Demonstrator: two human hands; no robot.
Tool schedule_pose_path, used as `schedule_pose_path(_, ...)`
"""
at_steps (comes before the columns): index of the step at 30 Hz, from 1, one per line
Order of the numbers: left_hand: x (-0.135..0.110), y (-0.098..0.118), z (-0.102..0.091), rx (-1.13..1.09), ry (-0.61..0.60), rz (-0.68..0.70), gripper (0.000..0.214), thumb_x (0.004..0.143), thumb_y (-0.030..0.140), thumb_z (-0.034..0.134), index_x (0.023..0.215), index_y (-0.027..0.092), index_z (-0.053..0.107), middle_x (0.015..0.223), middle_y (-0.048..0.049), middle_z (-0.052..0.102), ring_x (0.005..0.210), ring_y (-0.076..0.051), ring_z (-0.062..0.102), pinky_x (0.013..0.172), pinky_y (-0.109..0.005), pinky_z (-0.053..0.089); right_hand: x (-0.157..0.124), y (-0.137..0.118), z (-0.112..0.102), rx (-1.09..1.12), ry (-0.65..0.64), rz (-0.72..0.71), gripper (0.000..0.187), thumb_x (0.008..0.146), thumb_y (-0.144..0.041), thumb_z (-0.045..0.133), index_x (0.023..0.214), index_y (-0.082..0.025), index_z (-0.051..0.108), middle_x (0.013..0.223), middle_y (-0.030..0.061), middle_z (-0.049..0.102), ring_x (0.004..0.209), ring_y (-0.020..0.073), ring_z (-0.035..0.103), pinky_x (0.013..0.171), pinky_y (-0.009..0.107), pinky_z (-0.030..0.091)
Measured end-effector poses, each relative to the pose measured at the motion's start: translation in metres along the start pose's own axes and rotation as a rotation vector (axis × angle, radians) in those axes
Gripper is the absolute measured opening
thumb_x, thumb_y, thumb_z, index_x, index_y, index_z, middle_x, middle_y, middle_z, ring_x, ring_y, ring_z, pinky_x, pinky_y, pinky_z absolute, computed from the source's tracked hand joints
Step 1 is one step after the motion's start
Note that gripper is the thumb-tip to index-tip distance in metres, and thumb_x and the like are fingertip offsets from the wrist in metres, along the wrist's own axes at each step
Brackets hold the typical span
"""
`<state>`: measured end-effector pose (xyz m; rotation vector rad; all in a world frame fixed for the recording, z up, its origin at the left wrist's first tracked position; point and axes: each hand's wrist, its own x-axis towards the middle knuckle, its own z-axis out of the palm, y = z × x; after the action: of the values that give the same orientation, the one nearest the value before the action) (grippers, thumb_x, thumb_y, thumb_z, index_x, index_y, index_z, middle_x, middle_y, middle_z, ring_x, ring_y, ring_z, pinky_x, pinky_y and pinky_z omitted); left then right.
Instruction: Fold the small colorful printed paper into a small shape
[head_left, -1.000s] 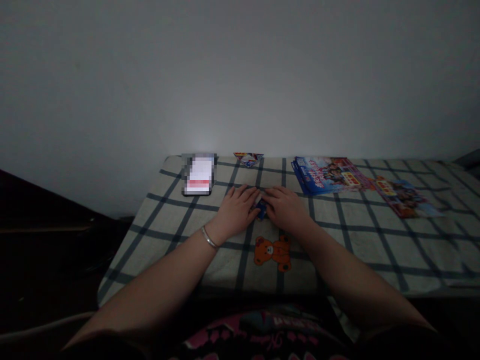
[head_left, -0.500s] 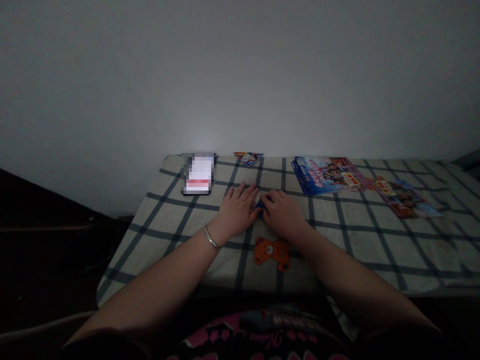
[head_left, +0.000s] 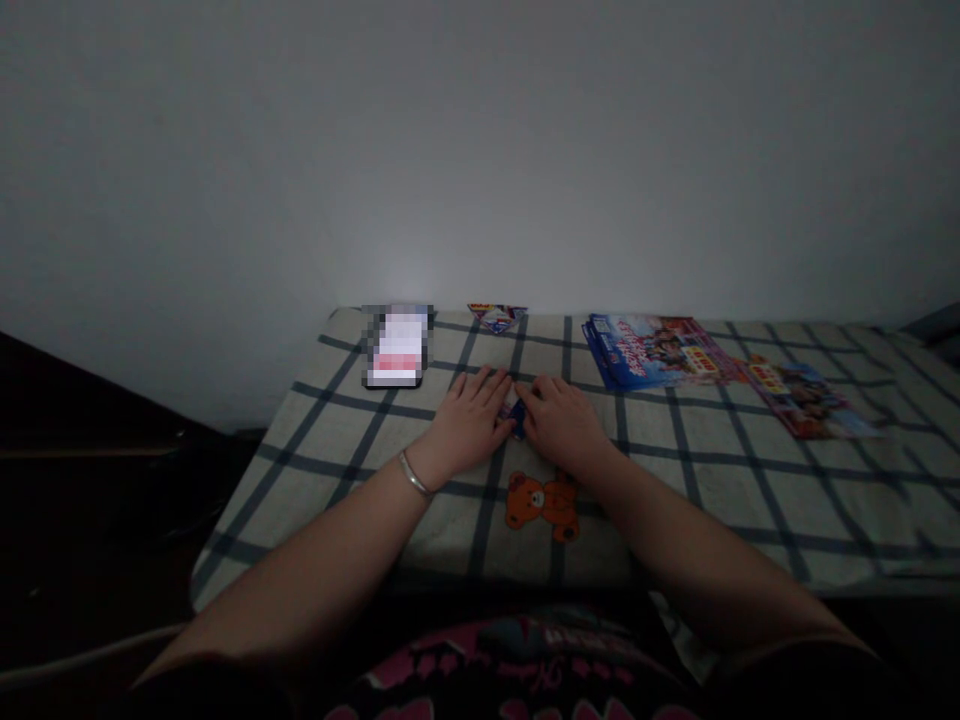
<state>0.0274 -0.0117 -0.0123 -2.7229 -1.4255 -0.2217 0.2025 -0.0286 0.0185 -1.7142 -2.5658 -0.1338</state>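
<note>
A small folded piece of blue printed paper (head_left: 517, 420) lies on the checked tablecloth, mostly covered by my fingers. My left hand (head_left: 472, 415) rests flat on its left side, fingers stretched out and palm down, with the thumb pointing to the paper. From the right, my right hand (head_left: 559, 415) lies palm down with fingers slightly bent, its index finger at the paper's edge. A narrow gap separates the two hands, and part of the paper shows there.
A phone (head_left: 397, 345) with a lit, blurred screen lies at the back left. Near the wall is a folded paper triangle (head_left: 497, 317). Printed flyers (head_left: 645, 350) are stacked at the back right, beside another flyer (head_left: 814, 397). An orange bear picture (head_left: 544, 505) decorates the tablecloth (head_left: 360, 440).
My left hand has shifted slightly left, and the gap between my hands is a little wider. More of the blue paper shows between them.
</note>
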Motion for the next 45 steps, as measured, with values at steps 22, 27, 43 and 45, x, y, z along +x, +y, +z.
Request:
schedule_pose_path(22, -0.011, -0.009, -0.043, 0.065, -0.058, 0.085, 0.022, 0.094, 0.022, 0.052, 0.104, 0.013, 0.070, 0.112, -0.0104, 0.069, 0.100, -0.024, 0.065, 0.082, -0.036, 0.051, -0.003, -0.001, -0.004, -0.046, 0.005, -0.029, 0.037, 0.095, -0.023, 0.042, 0.128, -0.015, 0.057, 0.118, 0.0144, 0.062, 0.106, 0.0277, 0.053, 0.087, 0.038, 0.042)
schedule_pose_path(27, -0.011, 0.000, -0.047, 0.089, -0.093, 0.084, 0.022, 0.094, 0.024, 0.053, 0.093, 0.015, 0.073, 0.096, -0.0087, 0.072, 0.091, -0.023, 0.066, 0.077, -0.035, 0.050, -0.002, -0.001, -0.004, -0.043, -0.021, -0.025, 0.038, 0.096, -0.023, 0.042, 0.130, -0.014, 0.055, 0.119, 0.0143, 0.061, 0.107, 0.0275, 0.053, 0.087, 0.038, 0.043)
schedule_pose_path(43, -0.015, 0.018, -0.047, 0.138, -0.054, -0.035, 0.025, 0.095, 0.031, 0.054, 0.090, 0.017, 0.074, 0.094, -0.0108, 0.071, 0.085, -0.026, 0.066, 0.069, -0.037, 0.046, -0.017, 0.006, -0.022, -0.017, -0.082, -0.030, 0.029, 0.095, -0.029, 0.048, 0.112, -0.016, 0.067, 0.123, 0.0125, 0.065, 0.102, 0.0271, 0.059, 0.084, 0.038, 0.047)
schedule_pose_path(45, -0.015, 0.018, -0.046, 0.139, -0.041, -0.027, 0.024, 0.095, 0.031, 0.054, 0.091, 0.017, 0.073, 0.094, -0.0110, 0.071, 0.085, -0.026, 0.066, 0.069, -0.037, 0.046, -0.019, 0.005, -0.023, -0.018, -0.097, -0.027, 0.029, 0.094, -0.028, 0.049, 0.113, -0.015, 0.067, 0.124, 0.0134, 0.065, 0.102, 0.0272, 0.060, 0.083, 0.038, 0.047)
